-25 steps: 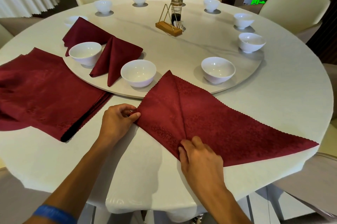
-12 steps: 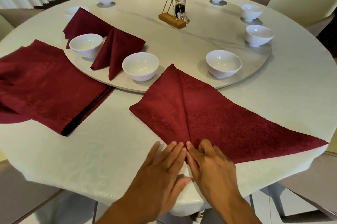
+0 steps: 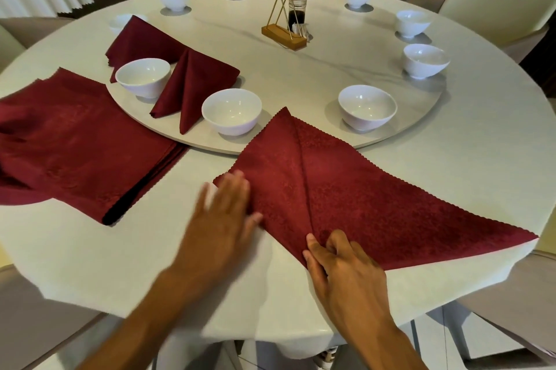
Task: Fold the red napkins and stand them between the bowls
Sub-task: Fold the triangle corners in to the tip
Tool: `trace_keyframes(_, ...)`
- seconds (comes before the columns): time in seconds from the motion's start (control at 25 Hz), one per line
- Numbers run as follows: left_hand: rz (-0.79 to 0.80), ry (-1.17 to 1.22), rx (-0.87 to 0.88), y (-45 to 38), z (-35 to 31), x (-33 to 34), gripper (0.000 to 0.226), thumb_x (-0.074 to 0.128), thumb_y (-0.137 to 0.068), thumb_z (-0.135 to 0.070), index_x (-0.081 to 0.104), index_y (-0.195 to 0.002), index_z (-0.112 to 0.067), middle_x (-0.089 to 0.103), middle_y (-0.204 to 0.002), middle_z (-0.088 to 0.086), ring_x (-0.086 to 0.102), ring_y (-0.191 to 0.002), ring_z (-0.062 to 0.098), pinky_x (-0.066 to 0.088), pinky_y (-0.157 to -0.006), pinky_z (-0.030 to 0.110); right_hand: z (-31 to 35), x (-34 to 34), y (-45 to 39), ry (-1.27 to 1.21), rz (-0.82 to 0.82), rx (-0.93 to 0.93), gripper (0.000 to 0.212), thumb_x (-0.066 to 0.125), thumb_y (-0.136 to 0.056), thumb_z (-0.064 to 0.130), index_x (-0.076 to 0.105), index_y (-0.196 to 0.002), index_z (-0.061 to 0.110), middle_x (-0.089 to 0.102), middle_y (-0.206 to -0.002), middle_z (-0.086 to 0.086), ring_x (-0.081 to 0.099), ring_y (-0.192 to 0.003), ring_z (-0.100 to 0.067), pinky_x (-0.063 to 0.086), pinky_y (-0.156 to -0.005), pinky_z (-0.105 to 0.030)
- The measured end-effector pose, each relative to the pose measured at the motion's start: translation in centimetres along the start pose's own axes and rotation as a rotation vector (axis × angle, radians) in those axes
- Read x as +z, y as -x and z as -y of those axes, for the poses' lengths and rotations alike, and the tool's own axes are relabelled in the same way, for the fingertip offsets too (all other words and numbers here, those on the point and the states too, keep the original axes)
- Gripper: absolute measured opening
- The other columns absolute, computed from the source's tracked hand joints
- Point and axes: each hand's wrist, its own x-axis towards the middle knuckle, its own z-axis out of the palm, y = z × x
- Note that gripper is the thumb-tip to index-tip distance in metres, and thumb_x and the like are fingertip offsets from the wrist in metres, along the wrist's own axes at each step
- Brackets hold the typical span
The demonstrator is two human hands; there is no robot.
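Since half a second ago the left hand has slid left from beside the right hand, along the napkin's left edge; it lies blurred, fingers straight and flat. The right hand pins the bottom corner of the napkin, fingers bent. Nine white bowls ring the turntable. Two folded napkins stand between bowls. The red napkin is half-folded, a triangle with pinked edges on the bench. A stack of flat napkins lies left.
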Motion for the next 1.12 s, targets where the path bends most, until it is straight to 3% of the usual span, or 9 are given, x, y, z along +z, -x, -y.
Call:
trace_keyframes(0.12,0.002,0.102,0.247,2.4,-5.4,2.8,0.061,0.013,-0.106,-0.044,0.037,-0.149,-0.008,0.032,-0.157,0.008,0.029,-0.146,0.023,0.024,-0.116,0.042,-0.2,-0.2,0.3,-0.010,0.034,-0.021,0.038,0.045,-0.091,0.038,0.075,-0.111,0.024,0.055,-0.082,0.003,0.051,-0.060,-0.017,0.044,-0.044,-0.029)
trace_keyframes(0.28,0.048,0.173,0.210,2.0,-5.8,4.6,0.060,0.016,-0.107,-0.044,0.043,-0.145,-0.006,0.043,-0.151,0.009,0.042,-0.139,0.024,0.045,-0.106,0.048,-0.5,-0.9,0.7,-0.107,0.070,0.004,0.041,0.044,-0.089,0.032,0.071,-0.118,0.022,0.055,-0.088,0.006,0.051,-0.068,-0.013,0.049,-0.050,-0.027)
trace_keyframes(0.48,0.042,0.125,0.233,2.2,-5.8,4.4,0.072,0.026,-0.100,-0.057,0.040,-0.148,-0.006,0.038,-0.155,0.008,0.035,-0.143,0.022,0.029,-0.115,0.039,-5.3,-3.5,1.7,-0.068,0.081,-0.062,0.053,0.044,-0.070,0.027,0.072,-0.115,0.023,0.061,-0.108,0.001,0.052,-0.092,-0.023,0.045,-0.074,-0.036)
trace_keyframes(0.68,0.057,0.124,0.227,2.3,-6.1,4.1,0.082,0.029,-0.094,-0.069,0.036,-0.150,-0.010,0.034,-0.157,0.003,0.030,-0.145,0.018,0.021,-0.118,0.034,-19.3,-7.1,2.5,0.085,0.202,0.071,0.051,0.045,-0.080,0.031,0.065,-0.127,0.027,0.059,-0.136,0.003,0.047,-0.132,-0.031,0.038,-0.103,-0.058)
trace_keyframes(0.76,0.085,0.119,0.213,2.4,-6.0,4.1,0.084,0.027,-0.093,-0.073,0.034,-0.151,-0.012,0.030,-0.159,0.000,0.025,-0.147,0.015,0.019,-0.119,0.033,-23.8,-8.6,2.1,0.033,0.173,0.115,0.043,0.049,-0.084,0.030,0.065,-0.124,0.030,0.063,-0.131,0.005,0.054,-0.126,-0.027,0.041,-0.104,-0.055)
trace_keyframes(0.84,0.098,0.109,0.214,2.3,-6.0,4.2,0.086,0.025,-0.093,-0.073,0.034,-0.151,-0.011,0.030,-0.159,0.001,0.025,-0.148,0.016,0.022,-0.118,0.036,-26.2,-10.0,1.7,-0.191,0.140,0.177,0.032,0.062,-0.089,0.018,0.068,-0.115,0.037,0.069,-0.119,0.010,0.062,-0.114,-0.018,0.046,-0.101,-0.037)
trace_keyframes(0.92,0.100,0.088,0.220,2.3,-6.2,4.2,0.086,0.024,-0.094,-0.073,0.036,-0.150,-0.008,0.032,-0.158,0.003,0.027,-0.147,0.018,0.025,-0.117,0.038,-26.5,-11.5,0.7,-0.436,0.141,0.314,0.042,0.073,-0.085,0.006,0.074,-0.100,0.045,0.073,-0.106,0.017,0.066,-0.100,-0.005,0.050,-0.086,-0.018)
trace_keyframes(1.04,0.093,0.072,0.209,2.5,-6.4,4.1,0.087,0.023,-0.095,-0.072,0.036,-0.150,-0.006,0.032,-0.158,0.005,0.026,-0.147,0.019,0.023,-0.117,0.038,-24.7,-13.0,-3.1,-0.718,0.078,0.433,0.019,0.079,-0.076,0.022,0.077,-0.095,0.022,0.076,-0.094,0.008,0.069,-0.083,-0.007,0.051,-0.071,-0.013)
trace_keyframes(1.12,0.096,0.061,0.210,2.5,-6.6,3.8,0.087,0.023,-0.095,-0.072,0.034,-0.151,-0.007,0.030,-0.159,0.004,0.024,-0.148,0.018,0.021,-0.117,0.037,-23.0,-13.8,-7.1,-0.766,0.066,0.433,0.015,0.077,-0.080,0.009,0.076,-0.095,0.009,0.074,-0.082,0.000,0.061,-0.064,-0.011,0.044,-0.053,-0.022)
